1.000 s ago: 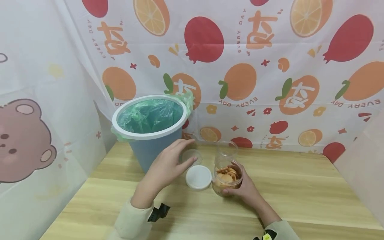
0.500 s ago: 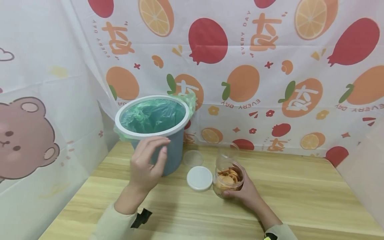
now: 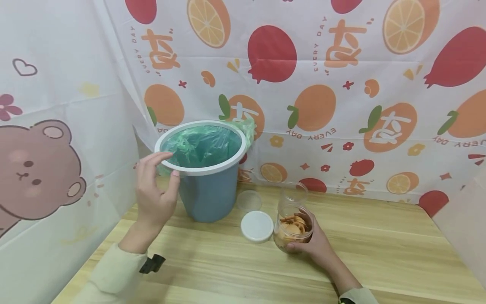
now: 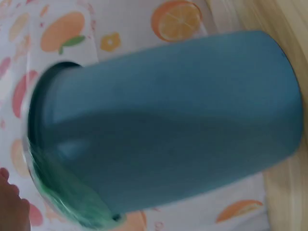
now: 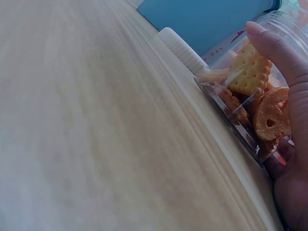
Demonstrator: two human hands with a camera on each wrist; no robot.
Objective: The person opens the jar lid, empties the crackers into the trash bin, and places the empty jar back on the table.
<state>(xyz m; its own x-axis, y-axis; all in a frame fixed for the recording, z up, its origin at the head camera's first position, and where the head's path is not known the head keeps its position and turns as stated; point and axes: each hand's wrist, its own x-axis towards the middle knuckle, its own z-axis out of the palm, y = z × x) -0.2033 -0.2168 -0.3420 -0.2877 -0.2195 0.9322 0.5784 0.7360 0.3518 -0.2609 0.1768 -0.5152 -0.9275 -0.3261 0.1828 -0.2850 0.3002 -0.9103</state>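
My right hand (image 3: 317, 242) grips a clear jar (image 3: 282, 242) of crackers and biscuits, its thumb across the near side. The right wrist view shows the jar standing open on the table, with a square cracker (image 5: 250, 70) and a ring-shaped biscuit (image 5: 270, 115) behind its wall. On the left, my left hand (image 3: 155, 195) is raised beside the near rim of a blue bin (image 3: 208, 196), fingers loosely bent, thumb apart, nothing visible between them. The bin has a white rim and a green bag liner (image 3: 182, 145). Only fingertips (image 4: 13, 197) show in the left wrist view.
A white lid (image 3: 257, 226) lies on the wooden table (image 3: 243, 270) left of the jar. Behind it is a clear round disc (image 3: 249, 200), close to the bin. Another clear container (image 3: 294, 192) stands behind the jar. A fruit-print cloth (image 3: 319, 139) hangs at the back.
My left hand has moved left and up, from above the white lid and clear disc to the bin's rim. The right hand keeps its grip on the jar; the head view has shifted slightly.
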